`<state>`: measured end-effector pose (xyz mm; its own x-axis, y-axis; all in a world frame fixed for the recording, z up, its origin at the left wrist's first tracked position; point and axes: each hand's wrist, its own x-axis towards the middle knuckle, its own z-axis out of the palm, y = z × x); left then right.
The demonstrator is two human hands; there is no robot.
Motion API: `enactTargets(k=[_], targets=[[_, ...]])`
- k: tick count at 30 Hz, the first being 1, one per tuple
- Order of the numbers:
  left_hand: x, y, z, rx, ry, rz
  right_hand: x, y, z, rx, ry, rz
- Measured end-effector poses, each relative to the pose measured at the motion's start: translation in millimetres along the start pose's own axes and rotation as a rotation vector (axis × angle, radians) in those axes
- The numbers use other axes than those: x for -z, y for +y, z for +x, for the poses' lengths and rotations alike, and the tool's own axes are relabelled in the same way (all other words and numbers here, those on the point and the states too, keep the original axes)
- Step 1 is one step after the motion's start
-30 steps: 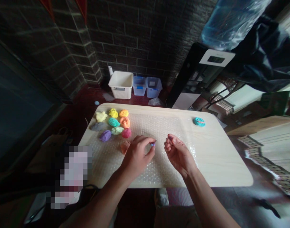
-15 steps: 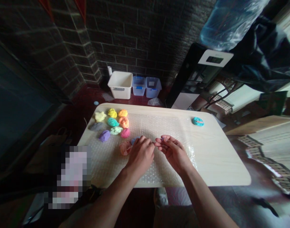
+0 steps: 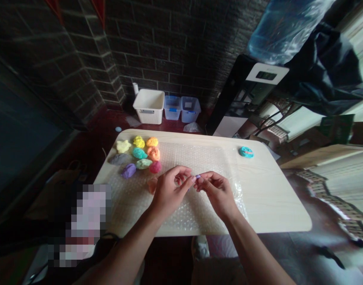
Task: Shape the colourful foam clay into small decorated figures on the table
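A tiny piece of purple clay (image 3: 198,176) is pinched at the fingertips of my right hand (image 3: 219,194), over the bubble wrap. My left hand (image 3: 171,193) meets it from the other side, fingers curled and thumb tip against the piece. Behind my left hand a peach clay lump (image 3: 152,185) is mostly hidden. Farther left sit several soft lumps, among them a purple clay lump (image 3: 129,170), a magenta one (image 3: 155,167), a pale green one (image 3: 143,164) and a grey one (image 3: 118,159).
Bubble wrap (image 3: 205,158) covers the middle of the wooden table (image 3: 276,190). A turquoise clay disc (image 3: 246,152) with a pinkish strip lies at the right. On the floor beyond stand a white basket (image 3: 149,113) and blue bins (image 3: 172,113), near a water dispenser (image 3: 231,124).
My left hand has turned and come over to the right hand, its thumb now at the purple piece. My right fingers have closed into a pinch. The blue lump behind my left hand is now covered.
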<state>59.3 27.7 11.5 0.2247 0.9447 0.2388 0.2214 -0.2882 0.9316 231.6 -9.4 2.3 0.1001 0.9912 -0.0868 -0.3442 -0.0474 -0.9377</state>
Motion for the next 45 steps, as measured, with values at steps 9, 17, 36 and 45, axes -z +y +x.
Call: enactTargets(k=[9,17,36,45], targets=[[-4.1,-7.8,0.1,0.163,-0.158,-0.305,1.3,7.3,-1.6,0.065,-0.037,-0.127],[-4.5,-5.1,-2.7,0.159,-0.21,-0.271,-2.1,5.2,-1.5,0.076,-0.05,-0.154],[-7.4,-3.4,1.6,0.26,-0.21,-0.412,-7.2,7.2,-9.9,0.295,0.066,-0.417],[-6.1,-5.8,0.5,0.227,-0.187,-0.389,-4.0,8.6,-13.6,0.383,0.102,-0.682]])
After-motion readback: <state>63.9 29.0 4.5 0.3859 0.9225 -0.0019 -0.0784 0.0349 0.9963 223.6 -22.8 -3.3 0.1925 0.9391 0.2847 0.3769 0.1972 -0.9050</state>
